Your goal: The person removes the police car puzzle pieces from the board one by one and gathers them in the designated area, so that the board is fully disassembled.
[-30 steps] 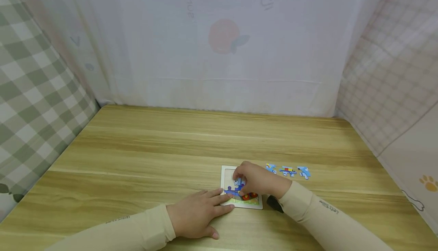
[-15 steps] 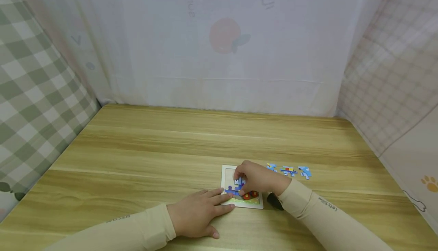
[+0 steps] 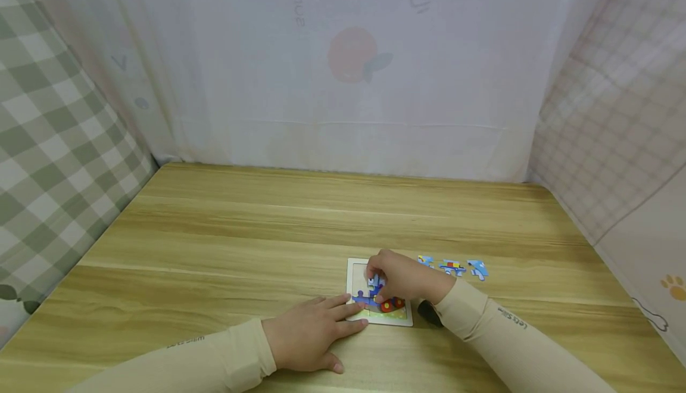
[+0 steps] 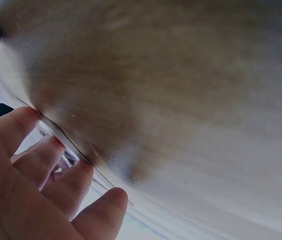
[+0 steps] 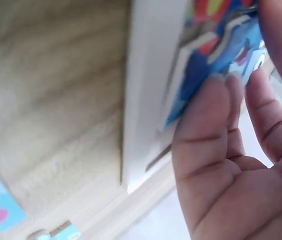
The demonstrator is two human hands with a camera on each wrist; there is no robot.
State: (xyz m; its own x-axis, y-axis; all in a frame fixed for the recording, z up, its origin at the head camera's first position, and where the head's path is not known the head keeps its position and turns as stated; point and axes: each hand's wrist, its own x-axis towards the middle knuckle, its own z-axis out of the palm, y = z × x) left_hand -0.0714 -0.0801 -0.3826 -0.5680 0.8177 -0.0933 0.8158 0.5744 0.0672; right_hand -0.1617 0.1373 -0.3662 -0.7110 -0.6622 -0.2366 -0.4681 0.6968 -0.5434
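Observation:
A small jigsaw puzzle in a white-rimmed tray [image 3: 351,274] lies on the table, with blue, red and green pieces [image 3: 388,306] across its lower part. Over the tray, my right hand [image 3: 408,277] pinches a blue puzzle piece [image 3: 373,283] between thumb and fingers. The right wrist view shows blue pieces [image 5: 193,72] with raised edges beside the fingertips, so they do not all lie flush. My left hand [image 3: 308,334] rests with spread, fairly straight fingers on the tray's left side. Part of the puzzle is hidden under both hands.
Right of the tray lie three loose light-blue puzzle pieces: one partly behind my right hand [image 3: 425,260], a middle one with red and yellow [image 3: 452,267], and a right-hand one [image 3: 476,269]. A black object [image 3: 429,314] shows under my right wrist. Cloth walls [image 3: 343,143] surround the wooden table [image 3: 225,232].
The right hand's fingers and the pinched piece shift very slightly over the tray. The left hand and the loose pieces stay in place.

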